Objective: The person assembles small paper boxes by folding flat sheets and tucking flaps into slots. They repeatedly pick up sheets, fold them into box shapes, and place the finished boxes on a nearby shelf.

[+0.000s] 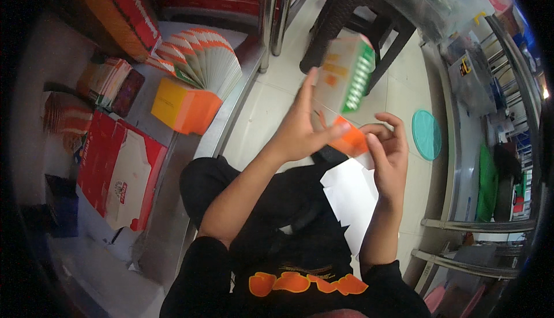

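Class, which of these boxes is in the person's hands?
The green-sided box, held by the left hand and right hand; the orange-and-yellow box and red-and-white box sit apart, leftward, untouched.

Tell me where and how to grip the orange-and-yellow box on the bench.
Likely best with the left hand, the nearer one: come from the bench edge and grip the box by its orange part, which faces that edge; the fanned stack crowds its far side.

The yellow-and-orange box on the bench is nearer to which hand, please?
Left: the left hand is right of the box, apart from it; the right hand is farther to the right.
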`<state>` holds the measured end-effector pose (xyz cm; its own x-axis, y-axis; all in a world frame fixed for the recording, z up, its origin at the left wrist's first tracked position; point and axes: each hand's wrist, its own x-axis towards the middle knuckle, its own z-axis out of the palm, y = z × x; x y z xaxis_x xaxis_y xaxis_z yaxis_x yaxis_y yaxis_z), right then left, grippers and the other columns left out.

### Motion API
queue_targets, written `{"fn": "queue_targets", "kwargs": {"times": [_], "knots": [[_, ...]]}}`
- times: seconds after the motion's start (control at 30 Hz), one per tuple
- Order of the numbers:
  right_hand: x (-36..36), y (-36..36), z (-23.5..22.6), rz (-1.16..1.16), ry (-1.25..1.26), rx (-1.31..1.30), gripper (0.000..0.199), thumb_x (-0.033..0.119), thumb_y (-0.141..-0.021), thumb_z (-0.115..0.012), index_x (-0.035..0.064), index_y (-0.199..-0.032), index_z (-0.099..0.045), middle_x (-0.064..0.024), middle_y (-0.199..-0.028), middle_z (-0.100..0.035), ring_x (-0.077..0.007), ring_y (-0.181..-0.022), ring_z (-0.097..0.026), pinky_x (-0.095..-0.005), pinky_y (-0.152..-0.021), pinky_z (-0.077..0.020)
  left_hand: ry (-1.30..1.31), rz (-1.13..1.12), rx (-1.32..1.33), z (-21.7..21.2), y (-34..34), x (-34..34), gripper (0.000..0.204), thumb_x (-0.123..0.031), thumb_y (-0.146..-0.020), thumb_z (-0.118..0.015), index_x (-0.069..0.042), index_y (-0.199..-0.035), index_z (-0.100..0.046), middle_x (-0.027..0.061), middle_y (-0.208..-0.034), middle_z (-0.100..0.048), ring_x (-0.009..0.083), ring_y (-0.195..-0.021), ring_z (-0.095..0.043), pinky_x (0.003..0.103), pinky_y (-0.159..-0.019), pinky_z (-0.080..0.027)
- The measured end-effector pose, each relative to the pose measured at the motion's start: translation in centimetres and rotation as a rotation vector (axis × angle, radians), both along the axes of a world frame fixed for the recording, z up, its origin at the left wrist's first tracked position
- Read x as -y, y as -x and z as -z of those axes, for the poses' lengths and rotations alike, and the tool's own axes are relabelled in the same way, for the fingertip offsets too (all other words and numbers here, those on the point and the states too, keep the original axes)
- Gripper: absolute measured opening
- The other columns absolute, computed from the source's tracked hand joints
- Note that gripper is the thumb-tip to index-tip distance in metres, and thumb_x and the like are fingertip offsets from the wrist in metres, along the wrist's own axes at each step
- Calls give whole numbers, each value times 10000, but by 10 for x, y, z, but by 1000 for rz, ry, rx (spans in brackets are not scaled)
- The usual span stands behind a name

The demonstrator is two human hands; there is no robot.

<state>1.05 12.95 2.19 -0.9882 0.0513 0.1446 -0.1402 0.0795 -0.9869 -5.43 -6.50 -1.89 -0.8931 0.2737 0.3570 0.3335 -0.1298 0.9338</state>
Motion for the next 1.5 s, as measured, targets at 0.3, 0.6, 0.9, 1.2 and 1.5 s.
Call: {"fn": "queue_targets", "kwargs": {"times": [0.3, 0.6, 0.9, 1.2, 1.5], "knots": [[21, 3, 20, 220, 204, -215, 234, 37, -892, -672, 32, -1047, -497, -46, -988, -551, -137, -979, -544, -298, -908, -428, -171, -159, 50, 3, -6, -23, 833, -306, -936, -595, -26, -1536, -90, 213, -1500, -268, 318, -1417, -266, 437, -1159, -214], [39, 6, 16, 492, -53, -687, 232, -61, -876, -639, 3, -1056, -507, -94, -1008, -537, -157, -863, -546, -267, -792, -442, 216, -146, -341, -38, -40, -19, 274, -63, -884, -613, 55, -1131, -596, 209, -927, -655, 370, -819, -663, 407, -711, -520], [27, 7, 8, 320, -141, -424, 101, 62, -942, -562, -20, -952, -621, -113, -982, -632, -214, -926, -593, -321, -870, -447, 121, -101, -204, -31, -36, -16, 145, -71, -904, -623, 53, -978, -639, 183, -885, -643, 292, -811, -662, 343, -727, -519], [67, 12, 14, 354, -642, -599, 343, 13, -824, -668, 13, -1167, -661, -195, -1189, -621, -338, -1055, -640, -387, -884, -512, -328, -27, 155, -26, -34, -17, 166, -67, -977, -577, 87, -998, -635, 61, -923, -634, 99, -833, -631, 228, -743, -501], [58, 9, 12, 255, -426, -454, 253, -27, -845, -634, 0, -1092, -676, -171, -1127, -683, -305, -1056, -659, -361, -926, -491, -387, -38, 146, -24, -29, -10, 231, -15, -909, -653, 50, -1131, -642, 108, -1083, -692, 139, -1021, -650, 272, -908, -508]]}}
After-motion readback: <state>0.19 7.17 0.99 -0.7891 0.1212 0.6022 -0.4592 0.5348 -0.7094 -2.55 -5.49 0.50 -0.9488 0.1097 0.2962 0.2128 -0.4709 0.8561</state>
